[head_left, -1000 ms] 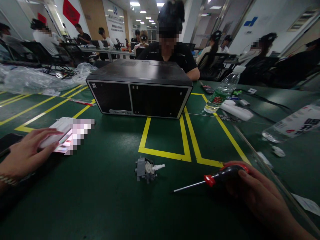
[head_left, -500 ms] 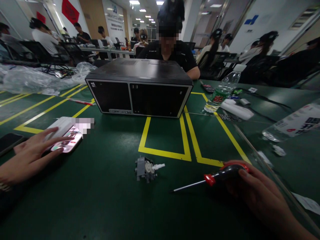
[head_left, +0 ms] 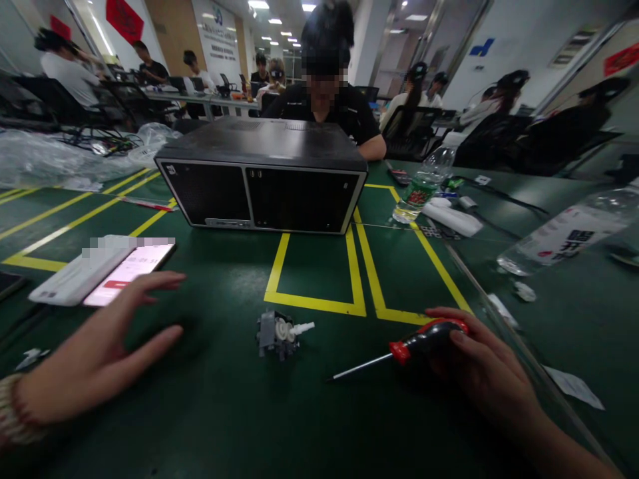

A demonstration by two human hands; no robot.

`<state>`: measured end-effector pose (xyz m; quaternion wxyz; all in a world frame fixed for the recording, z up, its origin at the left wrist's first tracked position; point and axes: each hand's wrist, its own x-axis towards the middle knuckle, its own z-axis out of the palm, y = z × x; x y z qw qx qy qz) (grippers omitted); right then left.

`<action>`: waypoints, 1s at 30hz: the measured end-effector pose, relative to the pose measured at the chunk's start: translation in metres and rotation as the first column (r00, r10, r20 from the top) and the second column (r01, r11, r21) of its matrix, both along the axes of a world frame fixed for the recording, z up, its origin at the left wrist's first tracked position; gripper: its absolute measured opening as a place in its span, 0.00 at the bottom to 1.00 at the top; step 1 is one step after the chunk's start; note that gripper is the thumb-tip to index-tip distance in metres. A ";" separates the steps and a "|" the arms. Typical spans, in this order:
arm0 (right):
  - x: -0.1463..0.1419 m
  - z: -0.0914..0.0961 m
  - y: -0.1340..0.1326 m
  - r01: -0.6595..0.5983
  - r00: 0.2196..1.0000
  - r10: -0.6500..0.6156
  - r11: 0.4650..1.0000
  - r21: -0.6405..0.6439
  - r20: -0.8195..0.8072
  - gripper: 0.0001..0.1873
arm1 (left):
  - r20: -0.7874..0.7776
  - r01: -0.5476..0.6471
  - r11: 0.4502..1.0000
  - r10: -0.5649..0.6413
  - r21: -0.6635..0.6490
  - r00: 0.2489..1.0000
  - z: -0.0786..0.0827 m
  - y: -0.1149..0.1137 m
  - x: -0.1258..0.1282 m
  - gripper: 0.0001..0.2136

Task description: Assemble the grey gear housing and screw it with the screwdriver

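My left hand hovers over the green table with fingers apart and nothing in it. Just beyond its fingers lies a phone with a lit screen, beside a white power-bank-like block. In my right hand is a screwdriver with a red and black handle; its shaft points left and its tip is near the tabletop. Between the hands sits a small grey gearbox with white gears and a white shaft sticking out to the right. Neither hand touches it.
A black computer case lies on its side further back, with a person seated behind it. Two plastic bottles stand or lean at the right, among small litter. Clear plastic bags and cables are at the far left.
My left hand has drawn back from the phone toward the right and nearer to me. The phone's screen shows a different picture. The screwdriver stays in my right hand.
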<state>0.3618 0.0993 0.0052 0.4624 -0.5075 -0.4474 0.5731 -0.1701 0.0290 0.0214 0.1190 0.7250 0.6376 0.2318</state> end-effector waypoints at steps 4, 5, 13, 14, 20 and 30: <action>-0.001 -0.003 -0.002 -0.011 1.000 0.011 0.999 0.049 -0.001 0.17 | 0.180 0.185 0.974 -0.160 -0.129 0.971 -0.016 0.011 0.085 0.46; -0.001 -0.004 -0.003 -0.017 1.000 0.017 0.998 0.056 -0.004 0.17 | 0.217 0.206 0.971 -0.177 -0.119 0.960 -0.020 0.015 0.099 0.47; 0.004 -0.012 -0.011 -0.149 0.986 0.135 0.976 0.160 0.092 0.18 | 0.291 0.301 0.948 -0.261 -0.103 0.921 -0.030 0.034 0.122 0.26; 0.004 -0.012 -0.012 -0.172 0.981 0.152 0.968 0.183 0.118 0.18 | 0.285 0.312 0.945 -0.273 -0.103 0.919 -0.031 0.034 0.121 0.24; 0.000 -0.007 -0.021 -0.234 0.957 0.172 0.934 0.271 0.234 0.14 | 0.263 0.339 0.937 -0.306 -0.088 0.915 -0.035 0.036 0.117 0.27; 0.000 -0.009 -0.022 -0.249 0.951 0.185 0.934 0.257 0.248 0.15 | 0.263 0.327 0.942 -0.297 -0.075 0.918 -0.036 0.033 0.119 0.25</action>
